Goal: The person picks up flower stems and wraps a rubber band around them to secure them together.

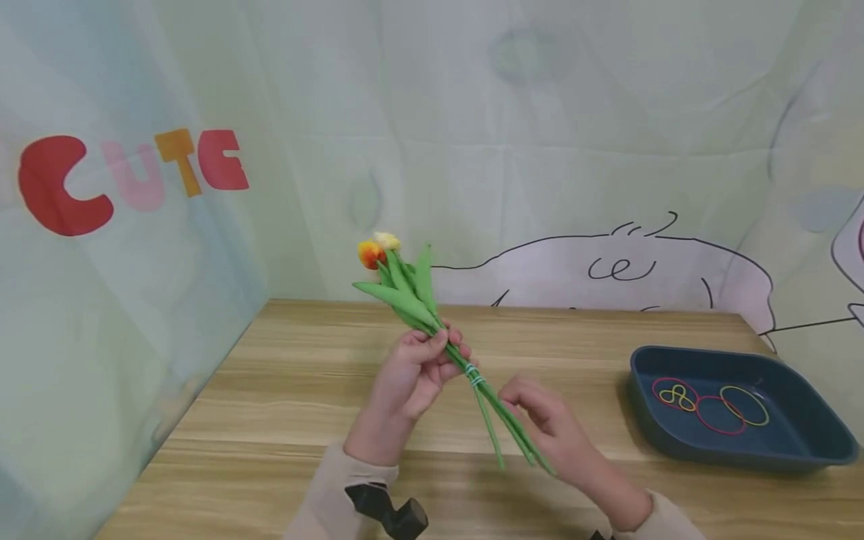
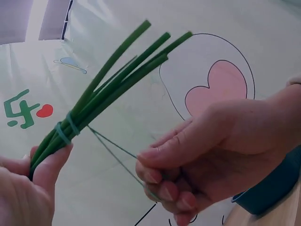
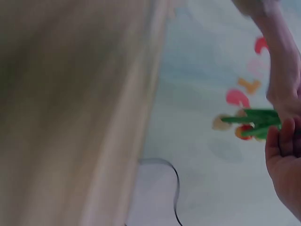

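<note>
Gripping tulip bunch [image 1: 432, 330], left hand [image 1: 412, 371]

a wooden counter [image 1: 283, 390] carries a dark tray [image 1: 796, 448] near its right edge, rubber bands [image 1: 709, 405] inside.

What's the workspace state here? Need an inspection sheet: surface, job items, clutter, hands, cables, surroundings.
Surface: wooden table, light grain.
Job's things: artificial flower bunch with orange and pale yellow heads; a green rubber band is wound round the stems, and a strand of it stretches toward the right hand.
Clutter: dark tray at the right with loose rubber bands, red and yellow.
Grippers: left hand grips the stems just above the band; right hand pinches the stretched strand.
Cables: nothing seen.
Surroundings: printed cloth backdrop with cartoon outlines and the word CUTE at the left.
</note>
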A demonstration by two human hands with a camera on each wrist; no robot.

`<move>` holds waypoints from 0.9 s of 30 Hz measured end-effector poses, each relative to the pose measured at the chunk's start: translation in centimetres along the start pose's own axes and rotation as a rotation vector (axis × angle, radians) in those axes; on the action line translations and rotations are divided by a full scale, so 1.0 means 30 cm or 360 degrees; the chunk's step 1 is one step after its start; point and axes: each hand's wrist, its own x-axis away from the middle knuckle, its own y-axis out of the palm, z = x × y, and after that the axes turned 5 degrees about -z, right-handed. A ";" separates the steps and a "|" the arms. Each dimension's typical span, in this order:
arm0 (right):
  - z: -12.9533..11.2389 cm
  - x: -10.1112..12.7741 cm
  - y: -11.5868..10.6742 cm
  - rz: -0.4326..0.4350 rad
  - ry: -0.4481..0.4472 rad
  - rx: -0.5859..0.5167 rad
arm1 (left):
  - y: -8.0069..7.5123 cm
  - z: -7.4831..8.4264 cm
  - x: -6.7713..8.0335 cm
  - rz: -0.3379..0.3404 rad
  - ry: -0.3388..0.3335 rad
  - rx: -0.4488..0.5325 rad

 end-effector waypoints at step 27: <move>-0.175 -0.051 -0.057 -0.0041 0.0257 0.0365 | 0.023 -0.051 0.000 -0.0014 0.0235 -0.1019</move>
